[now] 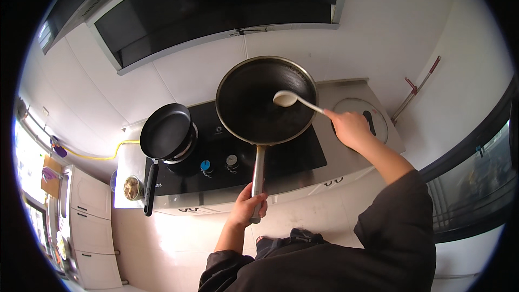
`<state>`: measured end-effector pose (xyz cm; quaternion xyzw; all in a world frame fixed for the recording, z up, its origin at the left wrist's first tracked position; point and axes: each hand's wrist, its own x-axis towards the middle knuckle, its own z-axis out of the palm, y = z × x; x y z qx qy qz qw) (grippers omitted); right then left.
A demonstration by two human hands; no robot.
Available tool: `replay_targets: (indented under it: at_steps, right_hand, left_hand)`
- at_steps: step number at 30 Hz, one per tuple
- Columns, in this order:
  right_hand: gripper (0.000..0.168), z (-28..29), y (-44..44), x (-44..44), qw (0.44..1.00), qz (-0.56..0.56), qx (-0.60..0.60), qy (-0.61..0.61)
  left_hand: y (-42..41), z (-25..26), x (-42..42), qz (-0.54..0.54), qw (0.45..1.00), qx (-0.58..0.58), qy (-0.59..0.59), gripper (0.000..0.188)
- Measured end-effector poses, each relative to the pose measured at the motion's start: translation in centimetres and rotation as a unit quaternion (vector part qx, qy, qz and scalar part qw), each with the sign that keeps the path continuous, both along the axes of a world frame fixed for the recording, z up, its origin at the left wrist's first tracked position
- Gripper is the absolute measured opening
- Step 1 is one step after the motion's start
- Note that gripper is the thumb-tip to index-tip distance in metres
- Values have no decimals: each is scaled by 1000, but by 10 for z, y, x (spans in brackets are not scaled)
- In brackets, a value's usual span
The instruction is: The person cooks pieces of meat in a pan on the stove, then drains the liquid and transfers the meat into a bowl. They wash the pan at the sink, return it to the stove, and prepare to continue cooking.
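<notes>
My left hand point(248, 205) grips the metal handle point(258, 174) of a large dark wok point(259, 105) over the right side of the black gas hob point(219, 166). The pan's dark inside shows no food that I can make out. In my right hand point(352, 129) is the stem of a pale ladle point(286, 98), its bowl inside the wok's rim on the right. Whether the bowl touches the wok, I cannot tell. Just beyond that hand, a glass lid point(380, 119) with a black handle lies on the steel counter.
A black frying pan point(167, 130) sits on the left burner, its handle jutting past the counter's front edge. Beside it stand a jar point(132, 187) and a yellow hose point(115, 154). A dark range hood panel point(223, 8) hangs above. A red-handled pole point(417, 89) leans at the right wall.
</notes>
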<state>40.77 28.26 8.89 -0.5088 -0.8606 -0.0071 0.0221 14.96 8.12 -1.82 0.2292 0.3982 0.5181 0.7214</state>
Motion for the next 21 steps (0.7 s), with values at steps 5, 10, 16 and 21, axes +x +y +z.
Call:
replay_targets:
  at_steps: [5,10,16,21]
  right_hand:
    - [34,-18,29,-34,996,-13,71,52]
    - [40,7,-31,-44,995,87,-2,-56]
    - [38,27,-25,-26,997,9,34,-72]
    - [38,-11,-10,-58,999,-1,34,-27]
  left_hand:
    - [-2,-18,4,-17,1000,5,18,38]
    - [-12,-36,-8,0,999,2,34,44]
    - [-11,-34,-9,-26,997,3,69,36]
    - [-5,-37,-4,-31,999,6,40,38]
